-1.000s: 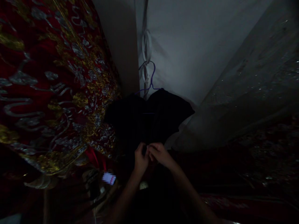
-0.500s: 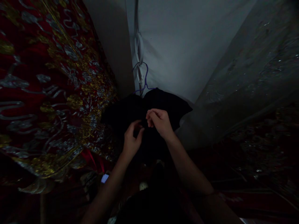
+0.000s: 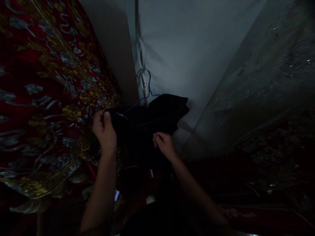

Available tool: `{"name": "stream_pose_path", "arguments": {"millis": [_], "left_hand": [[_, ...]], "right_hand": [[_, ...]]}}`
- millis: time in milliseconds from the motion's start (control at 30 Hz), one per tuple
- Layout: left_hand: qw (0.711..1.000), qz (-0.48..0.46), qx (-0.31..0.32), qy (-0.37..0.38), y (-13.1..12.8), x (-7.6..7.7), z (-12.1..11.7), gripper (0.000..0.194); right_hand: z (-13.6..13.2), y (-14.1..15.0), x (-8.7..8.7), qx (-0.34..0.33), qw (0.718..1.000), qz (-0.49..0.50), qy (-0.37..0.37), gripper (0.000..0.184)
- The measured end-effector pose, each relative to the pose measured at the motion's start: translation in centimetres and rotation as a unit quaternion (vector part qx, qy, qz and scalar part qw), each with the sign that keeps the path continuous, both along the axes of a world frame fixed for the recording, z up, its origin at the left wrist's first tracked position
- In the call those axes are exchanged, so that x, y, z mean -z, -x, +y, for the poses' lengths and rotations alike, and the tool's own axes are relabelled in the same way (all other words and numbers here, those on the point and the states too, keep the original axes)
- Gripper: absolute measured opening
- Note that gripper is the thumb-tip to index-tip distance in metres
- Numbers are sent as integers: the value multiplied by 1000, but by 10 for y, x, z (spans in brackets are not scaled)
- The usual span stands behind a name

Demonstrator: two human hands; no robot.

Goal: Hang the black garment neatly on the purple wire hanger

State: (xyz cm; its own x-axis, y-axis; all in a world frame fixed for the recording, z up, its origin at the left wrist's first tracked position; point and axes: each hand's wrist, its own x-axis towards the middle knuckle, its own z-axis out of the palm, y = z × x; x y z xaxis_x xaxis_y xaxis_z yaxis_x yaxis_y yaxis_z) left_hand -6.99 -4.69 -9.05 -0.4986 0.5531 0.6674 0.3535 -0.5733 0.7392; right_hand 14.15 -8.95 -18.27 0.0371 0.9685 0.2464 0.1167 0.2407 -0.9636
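Observation:
A black garment (image 3: pixel 169 109) hangs on a thin purple hanger (image 3: pixel 149 82), which is hooked into a white ring (image 3: pixel 141 54) by the wall. At the garment's left shoulder, my left hand (image 3: pixel 104 132) has its fingers closed on the cloth and draws it out to the side. My right hand (image 3: pixel 163 143) is closed in a pinch on the garment's front, lower and right of the middle. Darkness hides the garment's folds and lower edge. One arm of the hanger shows above the cloth on the left.
Red cloth with gold and silver embroidery (image 3: pixel 71 111) fills the left side, close to my left hand. A pale wall (image 3: pixel 187 49) stands behind, with sheer sparkling fabric (image 3: pixel 236 88) to the right. Below my left forearm, a small lit object (image 3: pixel 116 195) shows.
My left hand has moved left and up from the garment's middle to its left shoulder and closed on it. My right hand has dropped slightly. The garment has turned and opened on the left.

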Motion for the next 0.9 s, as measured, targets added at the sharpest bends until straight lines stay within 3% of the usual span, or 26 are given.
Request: {"name": "stream_pose_path", "arguments": {"millis": [33, 100, 133, 200, 300, 367, 433, 467, 567, 700, 800, 900], "left_hand": [[994, -100, 15, 35, 11, 17, 2, 25], [950, -243, 111, 159, 23, 57, 0, 24], [920, -279, 155, 228, 23, 77, -5, 25], [881, -337, 159, 290, 14, 113, -20, 28], [867, -334, 179, 324, -13, 143, -45, 37], [868, -318, 198, 325, -30, 143, -57, 44], [883, -279, 220, 307, -44, 132, -66, 44], [894, -246, 231, 294, -50, 124, -70, 42], [927, -114, 254, 253, -66, 100, -82, 32], [948, 45, 251, 188, -72, 86, -95, 20], [918, 106, 310, 223, -59, 96, -99, 35], [831, 177, 415, 326, -38, 118, -104, 29]], "right_hand": [[-10, 1, 5, -15, 1000, 20, 1, 28], [-28, 5, 9, -45, 998, 47, 13, 27], [-35, 7, 10, -55, 997, 58, 23, 28], [-41, 9, 13, -55, 994, 80, 44, 30], [-35, 2, 22, -6, 992, 98, 74, 36], [-30, -7, 28, 39, 994, 69, 73, 36], [-30, -14, 32, 52, 998, 1, 39, 28], [-32, -15, 33, 34, 999, -35, 18, 26], [-42, -7, 35, -80, 993, -82, -16, 53], [-48, 0, 30, -143, 989, -25, 16, 22], [-44, -14, 12, -163, 985, -26, 58, 20], [-32, -36, -22, -180, 981, -70, 9, 20]]}}
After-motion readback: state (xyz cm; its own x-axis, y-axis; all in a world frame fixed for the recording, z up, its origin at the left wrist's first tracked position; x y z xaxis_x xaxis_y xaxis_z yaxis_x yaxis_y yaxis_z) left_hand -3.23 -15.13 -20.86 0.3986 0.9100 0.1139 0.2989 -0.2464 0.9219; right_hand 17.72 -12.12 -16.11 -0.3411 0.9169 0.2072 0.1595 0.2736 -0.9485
